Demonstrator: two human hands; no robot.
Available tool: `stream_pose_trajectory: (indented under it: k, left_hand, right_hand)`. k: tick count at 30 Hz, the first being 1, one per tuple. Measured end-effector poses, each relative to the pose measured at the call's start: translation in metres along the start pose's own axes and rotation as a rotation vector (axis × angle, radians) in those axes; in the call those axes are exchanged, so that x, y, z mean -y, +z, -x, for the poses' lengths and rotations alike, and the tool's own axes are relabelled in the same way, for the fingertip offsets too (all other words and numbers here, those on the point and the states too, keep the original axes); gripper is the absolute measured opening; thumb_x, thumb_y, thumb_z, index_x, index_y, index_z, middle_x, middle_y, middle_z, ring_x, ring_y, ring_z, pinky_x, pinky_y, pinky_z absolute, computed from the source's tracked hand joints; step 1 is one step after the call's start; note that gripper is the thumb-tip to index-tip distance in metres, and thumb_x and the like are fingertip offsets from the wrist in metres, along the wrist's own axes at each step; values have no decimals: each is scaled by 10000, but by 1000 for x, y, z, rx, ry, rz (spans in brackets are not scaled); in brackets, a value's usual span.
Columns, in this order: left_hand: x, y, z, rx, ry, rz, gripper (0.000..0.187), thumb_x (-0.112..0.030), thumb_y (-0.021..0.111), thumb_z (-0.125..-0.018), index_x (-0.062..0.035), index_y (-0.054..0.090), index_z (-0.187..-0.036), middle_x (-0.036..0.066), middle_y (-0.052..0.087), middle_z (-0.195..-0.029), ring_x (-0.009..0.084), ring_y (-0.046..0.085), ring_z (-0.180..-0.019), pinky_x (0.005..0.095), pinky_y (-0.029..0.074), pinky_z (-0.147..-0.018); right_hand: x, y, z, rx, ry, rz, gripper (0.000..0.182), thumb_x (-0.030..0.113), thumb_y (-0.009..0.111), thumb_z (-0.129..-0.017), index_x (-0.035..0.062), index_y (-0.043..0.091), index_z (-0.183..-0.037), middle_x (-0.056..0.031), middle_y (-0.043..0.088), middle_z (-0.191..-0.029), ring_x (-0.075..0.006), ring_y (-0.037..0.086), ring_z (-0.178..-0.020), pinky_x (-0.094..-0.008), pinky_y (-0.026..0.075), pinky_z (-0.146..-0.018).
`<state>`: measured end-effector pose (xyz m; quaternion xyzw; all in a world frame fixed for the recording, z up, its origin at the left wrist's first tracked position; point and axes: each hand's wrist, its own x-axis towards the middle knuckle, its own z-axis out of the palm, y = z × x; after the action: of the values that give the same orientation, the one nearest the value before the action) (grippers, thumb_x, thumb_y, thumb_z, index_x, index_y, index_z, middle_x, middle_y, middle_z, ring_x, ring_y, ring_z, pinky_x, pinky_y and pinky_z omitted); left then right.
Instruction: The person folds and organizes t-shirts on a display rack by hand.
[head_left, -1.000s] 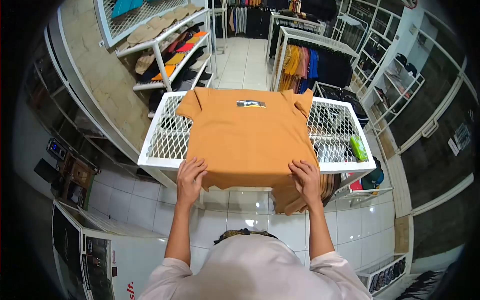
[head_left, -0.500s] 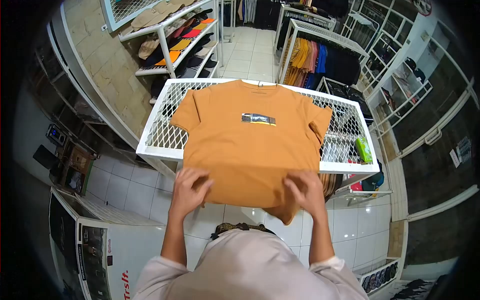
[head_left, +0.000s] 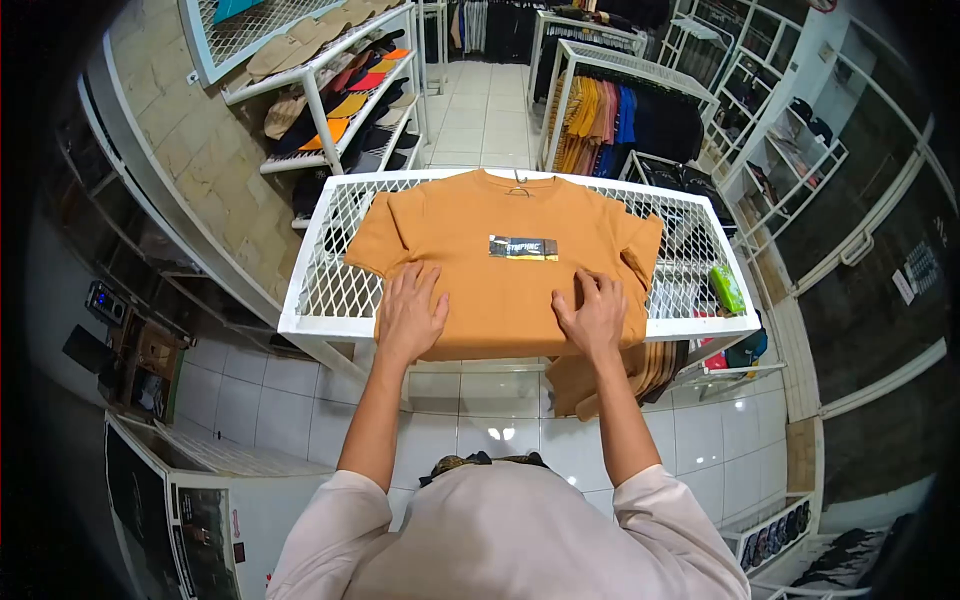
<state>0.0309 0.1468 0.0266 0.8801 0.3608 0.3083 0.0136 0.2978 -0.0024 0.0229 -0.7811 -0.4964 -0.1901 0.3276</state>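
Observation:
An orange-brown T-shirt [head_left: 480,300] with a small printed label-like graphic on its chest lies face up on a white mesh-topped table [head_left: 340,327]. A metal hanger hook [head_left: 520,177] shows at its collar. My left hand [head_left: 410,312] rests flat on the shirt's lower left part, fingers spread. On the lower right part lies my right hand [head_left: 592,312], its fingers apart too. The shirt's lower part bends down over the near table edge, and some of its cloth hangs lower at the right.
A green packet [head_left: 726,289] lies at the table's right end. Caps fill a white rack [head_left: 318,110] at the back left. Clothes hang on a rack [head_left: 600,115] at the back right. A white box-like cabinet [head_left: 270,510] stands at the lower left.
Both hands have moved forward from the hanging hem onto the shirt's body, and their fingers have spread flat. The shirt's lower part now drops over the table's near edge.

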Motion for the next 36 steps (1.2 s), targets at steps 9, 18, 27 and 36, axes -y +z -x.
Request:
stream_pose_trajectory:
  k: [9,18,27,36]
  left_hand:
    - [2,-1,1,131,9,-29,607,-339,563,-947,-32,533,-1469,254,447,-1536,392,363,-1456,500,263,-1199]
    - [0,-10,-1,178,-60,87,608,-322,588,-949,-36,524,-1481,263,445,-1543,414,340,-1479,528,232,-1217]
    - [-14,-22,-13,165,-134,108,547,-242,642,-858,-24,610,-1359,230,519,-1464,397,417,-1411,514,286,-1188]
    - [-31,1,-19,34,-259,25,428,-157,609,-778,14,610,-1170,238,538,-1338,399,466,-1310,521,310,-1142]
  right_hand:
    - [5,4,-11,27,120,11,463,393,757,-844,49,735,-1153,-158,658,-1052,-346,598,-1032,-467,447,-935]
    - [15,78,-150,227,286,-215,312,379,715,-890,77,789,-912,-154,760,-953,-323,717,-945,-413,536,-865]
    - [12,145,-227,615,429,34,419,430,667,-871,84,768,-1084,-210,738,-1151,-341,696,-1128,-438,540,-943]
    - [33,130,-325,188,286,-558,335,388,688,-925,54,707,-920,-78,777,-821,-268,746,-855,-394,551,-805]
